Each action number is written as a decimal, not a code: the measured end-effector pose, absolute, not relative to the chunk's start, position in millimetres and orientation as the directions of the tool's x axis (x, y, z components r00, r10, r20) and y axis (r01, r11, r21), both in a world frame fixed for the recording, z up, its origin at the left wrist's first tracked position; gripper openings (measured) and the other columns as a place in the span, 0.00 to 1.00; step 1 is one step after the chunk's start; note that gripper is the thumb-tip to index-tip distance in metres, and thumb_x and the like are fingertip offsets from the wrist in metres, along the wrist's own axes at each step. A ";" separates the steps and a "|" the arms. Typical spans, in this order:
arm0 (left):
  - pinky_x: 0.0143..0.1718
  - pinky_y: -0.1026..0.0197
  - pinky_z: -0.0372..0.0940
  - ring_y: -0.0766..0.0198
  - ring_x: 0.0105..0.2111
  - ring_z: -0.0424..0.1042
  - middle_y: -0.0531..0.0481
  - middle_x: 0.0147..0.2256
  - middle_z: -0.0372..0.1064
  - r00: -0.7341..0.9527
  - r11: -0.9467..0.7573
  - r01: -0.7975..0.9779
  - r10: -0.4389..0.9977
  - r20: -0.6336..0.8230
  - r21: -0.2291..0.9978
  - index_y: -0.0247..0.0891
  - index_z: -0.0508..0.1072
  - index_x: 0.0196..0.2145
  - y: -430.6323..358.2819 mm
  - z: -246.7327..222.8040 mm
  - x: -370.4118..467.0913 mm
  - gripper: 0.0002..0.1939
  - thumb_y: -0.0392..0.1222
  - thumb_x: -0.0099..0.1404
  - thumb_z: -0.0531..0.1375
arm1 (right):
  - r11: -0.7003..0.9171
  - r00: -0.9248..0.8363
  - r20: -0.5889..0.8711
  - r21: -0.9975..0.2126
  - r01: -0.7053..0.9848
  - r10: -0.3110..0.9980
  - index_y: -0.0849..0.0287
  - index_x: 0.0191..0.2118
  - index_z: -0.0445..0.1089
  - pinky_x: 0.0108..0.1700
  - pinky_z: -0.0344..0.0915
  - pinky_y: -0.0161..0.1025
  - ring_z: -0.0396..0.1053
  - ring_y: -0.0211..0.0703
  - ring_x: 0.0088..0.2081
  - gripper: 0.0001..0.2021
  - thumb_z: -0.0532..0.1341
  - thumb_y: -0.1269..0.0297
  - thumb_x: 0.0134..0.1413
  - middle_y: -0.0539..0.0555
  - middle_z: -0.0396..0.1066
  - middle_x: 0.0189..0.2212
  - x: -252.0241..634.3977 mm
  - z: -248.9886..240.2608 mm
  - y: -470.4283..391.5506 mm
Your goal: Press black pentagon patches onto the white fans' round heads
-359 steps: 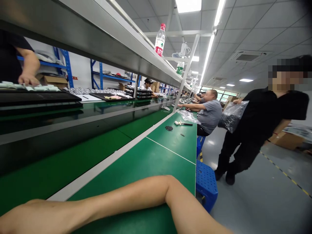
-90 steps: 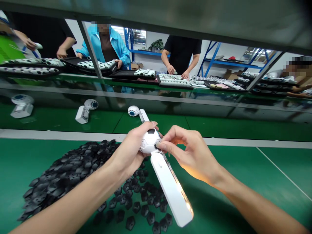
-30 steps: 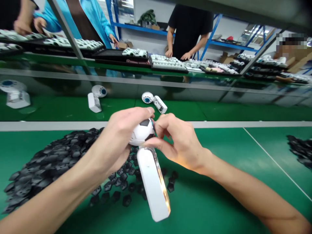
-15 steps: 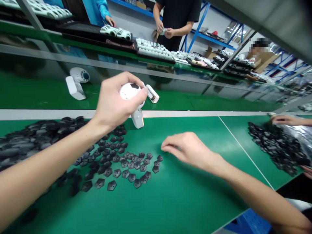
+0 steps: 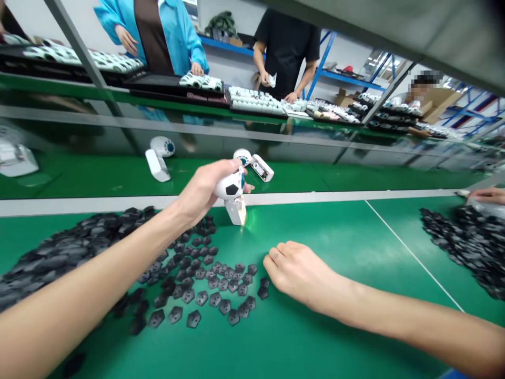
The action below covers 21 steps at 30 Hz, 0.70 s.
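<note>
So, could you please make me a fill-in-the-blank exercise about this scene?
The ____ hand holds a white device.
Each loose black piece has ____ sides.
The colour of the table is ____.
The colour of the open jacket across from the hands is ____.

Missing words: left; five; green; blue.

a factory assembly line, by the look of it; a long green table [image 5: 335, 342] has a pale strip [image 5: 315, 198] along its far edge, and past that edge a green band carries matching white devices [image 5: 158, 166] at intervals; a heap of black pentagonal pieces [image 5: 79, 250] sits left, inside the far edge, with a second heap [image 5: 469, 242] well to the right; opposite, people in a blue jacket [image 5: 172, 37] and a black shirt [image 5: 290, 47] stand over black trays [image 5: 158, 82] and rows of pale parts [image 5: 252, 97]; blue shelving [image 5: 226, 46] and cardboard [image 5: 440, 107] show behind
</note>
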<state>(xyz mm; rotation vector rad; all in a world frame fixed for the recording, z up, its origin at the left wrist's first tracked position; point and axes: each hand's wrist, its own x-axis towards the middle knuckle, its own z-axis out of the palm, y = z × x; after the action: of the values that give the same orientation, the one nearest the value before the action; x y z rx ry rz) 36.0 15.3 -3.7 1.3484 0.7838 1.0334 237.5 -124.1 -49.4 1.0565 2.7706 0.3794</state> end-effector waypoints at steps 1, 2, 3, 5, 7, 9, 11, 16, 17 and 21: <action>0.29 0.56 0.72 0.49 0.31 0.80 0.43 0.27 0.77 0.389 -0.066 -0.141 0.914 0.116 0.988 0.37 0.74 0.33 13.2 -4.8 35.3 0.21 0.60 0.60 0.66 | 0.682 -0.700 -0.037 0.265 0.682 0.714 0.62 0.33 0.73 0.29 0.61 0.40 0.74 0.46 0.28 0.11 0.61 0.85 0.57 0.58 0.76 0.27 237.5 -47.3 -117.6; 0.29 0.56 0.71 0.51 0.30 0.79 0.44 0.26 0.76 0.387 -0.086 -0.145 0.912 0.136 0.986 0.37 0.73 0.30 10.6 -6.3 34.6 0.21 0.61 0.61 0.65 | 0.634 -0.651 0.014 0.215 0.743 0.759 0.62 0.33 0.74 0.29 0.62 0.40 0.75 0.46 0.29 0.11 0.62 0.86 0.57 0.58 0.78 0.28 237.9 -43.6 -109.6; 0.29 0.56 0.70 0.52 0.28 0.77 0.44 0.26 0.75 0.373 -0.131 -0.146 0.911 0.177 0.980 0.38 0.73 0.29 7.7 -8.0 33.4 0.21 0.61 0.63 0.64 | 0.583 -0.594 0.106 0.123 0.803 0.797 0.62 0.34 0.75 0.30 0.64 0.39 0.76 0.46 0.29 0.11 0.62 0.85 0.58 0.58 0.79 0.29 238.4 -37.8 -100.9; 0.30 0.56 0.69 0.55 0.27 0.75 0.46 0.26 0.76 0.323 -0.279 -0.125 0.896 0.304 0.952 0.38 0.74 0.30 1.5 -11.2 29.6 0.21 0.60 0.68 0.61 | 0.499 -0.411 0.347 -0.223 0.837 0.843 0.61 0.37 0.77 0.33 0.69 0.38 0.79 0.45 0.31 0.07 0.64 0.79 0.63 0.56 0.82 0.32 237.2 -20.3 -83.9; 0.33 0.56 0.69 0.56 0.29 0.75 0.47 0.29 0.77 0.265 -0.482 -0.051 0.838 0.477 0.875 0.39 0.77 0.34 -3.6 -12.2 23.1 0.19 0.58 0.72 0.59 | 0.465 -0.167 0.466 -0.650 0.601 0.869 0.59 0.38 0.78 0.36 0.73 0.38 0.80 0.43 0.32 0.02 0.68 0.68 0.65 0.54 0.83 0.33 230.3 1.8 -72.1; 0.38 0.53 0.71 0.54 0.33 0.77 0.46 0.33 0.78 0.233 -0.710 0.053 0.692 0.683 0.702 0.40 0.78 0.37 -6.2 -9.6 14.7 0.17 0.56 0.72 0.59 | 0.403 -0.056 0.400 -0.891 0.209 0.915 0.59 0.36 0.78 0.37 0.76 0.38 0.80 0.43 0.30 0.09 0.75 0.60 0.58 0.53 0.82 0.30 217.5 21.8 -67.5; 0.43 0.48 0.72 0.51 0.35 0.77 0.45 0.33 0.78 0.220 -0.884 0.116 0.467 0.856 0.453 0.41 0.78 0.37 -6.1 -4.3 5.7 0.15 0.55 0.71 0.59 | 0.283 -0.107 0.291 -0.956 -0.082 0.951 0.60 0.32 0.76 0.36 0.78 0.37 0.80 0.42 0.30 0.15 0.79 0.57 0.51 0.52 0.81 0.28 202.2 33.5 -67.8; 0.44 0.42 0.74 0.49 0.32 0.78 0.44 0.30 0.77 0.281 -0.969 0.241 0.019 0.960 -0.051 0.43 0.78 0.41 -2.8 7.9 -15.2 0.15 0.53 0.71 0.56 | 0.072 -0.288 0.170 -0.945 -0.320 0.942 0.60 0.30 0.73 0.28 0.74 0.29 0.72 0.34 0.29 0.20 0.83 0.56 0.42 0.47 0.75 0.28 176.2 27.0 -71.5; 0.44 0.42 0.75 0.49 0.31 0.78 0.44 0.30 0.76 0.314 -0.961 0.252 -0.029 0.949 -0.113 0.43 0.78 0.41 -3.1 9.5 -18.8 0.16 0.54 0.71 0.56 | 0.045 -0.308 0.158 -0.938 -0.343 0.938 0.60 0.30 0.72 0.27 0.74 0.29 0.70 0.33 0.28 0.21 0.83 0.56 0.42 0.46 0.74 0.28 174.1 24.0 -72.0; 0.43 0.42 0.77 0.49 0.31 0.79 0.43 0.30 0.77 0.475 -0.930 0.236 -0.141 0.869 -0.280 0.42 0.78 0.42 -8.1 15.1 -31.5 0.16 0.54 0.70 0.56 | -0.026 -0.360 0.107 -0.938 -0.345 0.927 0.60 0.30 0.69 0.28 0.73 0.30 0.69 0.32 0.25 0.24 0.82 0.53 0.43 0.44 0.71 0.26 171.6 20.7 -75.4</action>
<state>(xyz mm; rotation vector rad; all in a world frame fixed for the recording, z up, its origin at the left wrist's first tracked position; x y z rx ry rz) -31.5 -8.1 15.1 2.9973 0.1014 1.8287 171.6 -75.4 20.7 1.3795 2.3823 -3.1135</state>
